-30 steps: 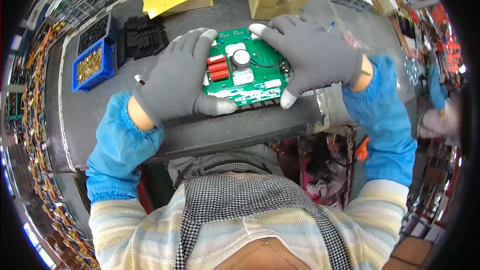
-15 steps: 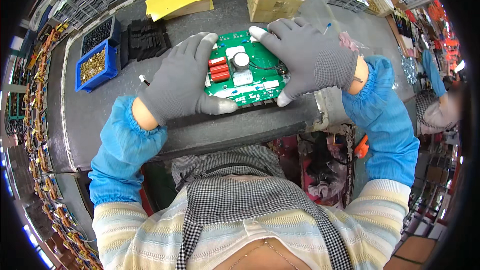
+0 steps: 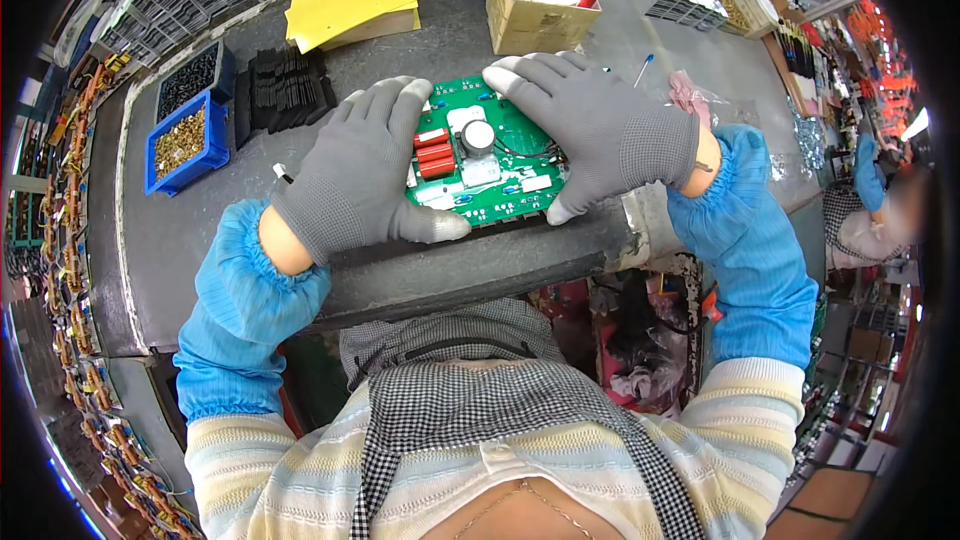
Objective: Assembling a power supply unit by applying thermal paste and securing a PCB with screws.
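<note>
Both my hands wear grey gloves with white fingertips and grip a green circuit board (image 3: 513, 127) from its two sides. My left hand (image 3: 365, 170) closes on the left edge, thumb at the near corner and fingers along the far corner. On the opposite edge, my right hand (image 3: 600, 130) holds it the same way and covers part of that side. The board carries red block components (image 3: 434, 155), a round capacitor with a pale top (image 3: 478, 136), white parts and a black wire. It lies over the front part of the dark workbench (image 3: 440, 265).
Left of the hands stand a blue bin (image 3: 188, 143) of brass-coloured small parts, a bin of dark parts (image 3: 197, 80) and stacked black pieces (image 3: 285, 90). Yellow sheets (image 3: 355, 5) and a cardboard box (image 3: 540, 25) with a red rod sit behind. Another person (image 3: 868, 210) is at far right.
Board and hands sit slightly lower and to the left in the picture, while the bench things have shifted a little too. Both hands keep their hold on the board.
</note>
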Demonstrator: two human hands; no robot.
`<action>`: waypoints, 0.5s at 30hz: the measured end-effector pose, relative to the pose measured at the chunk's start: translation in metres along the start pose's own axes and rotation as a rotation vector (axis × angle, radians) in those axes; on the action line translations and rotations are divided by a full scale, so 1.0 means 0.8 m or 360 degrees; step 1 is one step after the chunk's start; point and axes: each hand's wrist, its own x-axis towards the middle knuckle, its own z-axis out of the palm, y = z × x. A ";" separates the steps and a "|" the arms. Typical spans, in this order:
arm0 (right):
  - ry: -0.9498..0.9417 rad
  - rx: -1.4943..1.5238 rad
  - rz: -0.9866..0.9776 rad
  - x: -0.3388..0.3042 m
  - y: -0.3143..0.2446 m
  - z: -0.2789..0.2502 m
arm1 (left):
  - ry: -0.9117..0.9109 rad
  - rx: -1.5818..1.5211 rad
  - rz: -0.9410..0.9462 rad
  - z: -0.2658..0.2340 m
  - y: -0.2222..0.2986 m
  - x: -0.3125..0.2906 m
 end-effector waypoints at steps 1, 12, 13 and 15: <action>-0.0003 -0.0005 -0.0005 0.001 0.000 -0.001 | 0.0006 -0.0001 -0.0005 0.001 -0.001 -0.001; -0.0037 -0.0171 -0.0064 0.002 -0.006 -0.011 | 0.0191 -0.0736 -0.0130 0.011 -0.030 -0.061; -0.0042 -0.0176 -0.0074 0.002 -0.005 -0.010 | 0.0194 -0.0835 -0.0156 0.015 -0.028 -0.065; -0.0008 -0.0141 -0.0064 0.000 -0.003 -0.008 | 0.0261 -0.1059 -0.0267 0.022 -0.019 -0.063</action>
